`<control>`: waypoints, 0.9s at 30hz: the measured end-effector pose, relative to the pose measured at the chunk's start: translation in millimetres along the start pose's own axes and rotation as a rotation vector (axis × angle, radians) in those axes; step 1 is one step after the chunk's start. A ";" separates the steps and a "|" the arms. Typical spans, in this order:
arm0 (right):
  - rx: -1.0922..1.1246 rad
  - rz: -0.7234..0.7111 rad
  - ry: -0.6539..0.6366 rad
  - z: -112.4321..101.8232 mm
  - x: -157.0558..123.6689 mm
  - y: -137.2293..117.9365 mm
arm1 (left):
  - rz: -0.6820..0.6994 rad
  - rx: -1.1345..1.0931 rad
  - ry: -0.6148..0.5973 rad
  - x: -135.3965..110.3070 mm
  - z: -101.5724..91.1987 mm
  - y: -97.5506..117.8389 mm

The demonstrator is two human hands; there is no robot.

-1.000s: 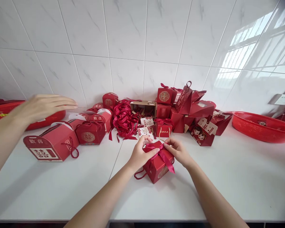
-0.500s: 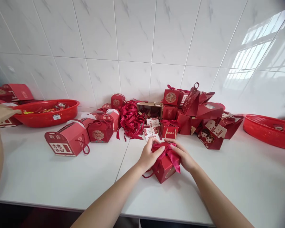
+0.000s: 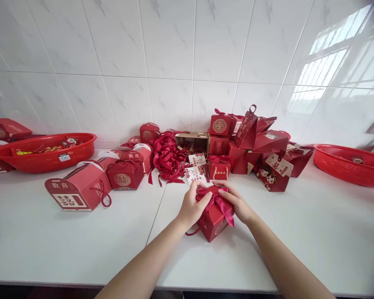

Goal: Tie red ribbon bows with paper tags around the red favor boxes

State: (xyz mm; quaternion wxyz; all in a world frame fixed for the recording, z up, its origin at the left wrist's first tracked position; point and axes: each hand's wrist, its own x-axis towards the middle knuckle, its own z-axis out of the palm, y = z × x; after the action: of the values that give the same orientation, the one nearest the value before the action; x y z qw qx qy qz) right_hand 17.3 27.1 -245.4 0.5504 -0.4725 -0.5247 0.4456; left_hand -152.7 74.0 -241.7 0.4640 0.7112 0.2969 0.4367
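A small red gift box (image 3: pixel 212 220) stands on the white counter (image 3: pixel 81 245) just in front of me, with a dark red ribbon (image 3: pixel 222 203) across its top. My left hand (image 3: pixel 191 205) pinches the ribbon at the box's left top edge, thumb pressed over it. On the right side, my right hand (image 3: pixel 237 202) holds the ribbon with closed fingers. A loose ribbon tail hangs down the box's right face. A red cord handle curls out under the box on its left.
Several red gift boxes (image 3: pixel 81 189) stand at the left, a tangle of red ribbons (image 3: pixel 167 158) and an open cardboard box (image 3: pixel 191 141) behind. A pile of red boxes and bags (image 3: pixel 252 143) lies right of centre. Red plastic basins sit at far left (image 3: pixel 40 155) and far right (image 3: pixel 349 164).
Another person's hand and arm at the left have withdrawn out of view. My hands stay on the ribbon with small finger shifts. The view has shifted slightly.
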 end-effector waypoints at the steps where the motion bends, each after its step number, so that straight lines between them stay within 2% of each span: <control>1: -0.001 -0.002 0.011 0.3 0.6 -0.3 | 0.000 0.006 0.006 0.4 0.2 -0.6; 16: -0.025 -0.102 0.073 -1.6 7.2 2.6 | -0.003 -0.012 0.021 3.3 0.7 -1.2; 20: -0.054 -0.121 0.093 -4.5 8.7 3.2 | 0.003 -0.037 0.043 4.3 2.2 -7.1; 24: -0.220 -0.099 0.132 -29.0 10.7 -0.4 | -0.017 -0.066 0.033 4.6 6.4 -17.3; 26: -0.281 -0.070 0.244 -50.3 12.5 -0.9 | -0.029 -0.063 0.021 4.4 8.3 -20.2; 27: -0.301 -0.068 0.357 -61.8 13.5 -0.5 | -0.040 -0.054 0.019 4.3 9.2 -20.8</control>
State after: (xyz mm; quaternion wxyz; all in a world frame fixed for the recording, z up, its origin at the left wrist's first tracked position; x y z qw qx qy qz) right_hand 79.8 37.2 -243.0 0.5726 -0.6025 -0.4952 0.2529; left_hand -143.0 82.1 -261.1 0.4887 0.6883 0.3034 0.4420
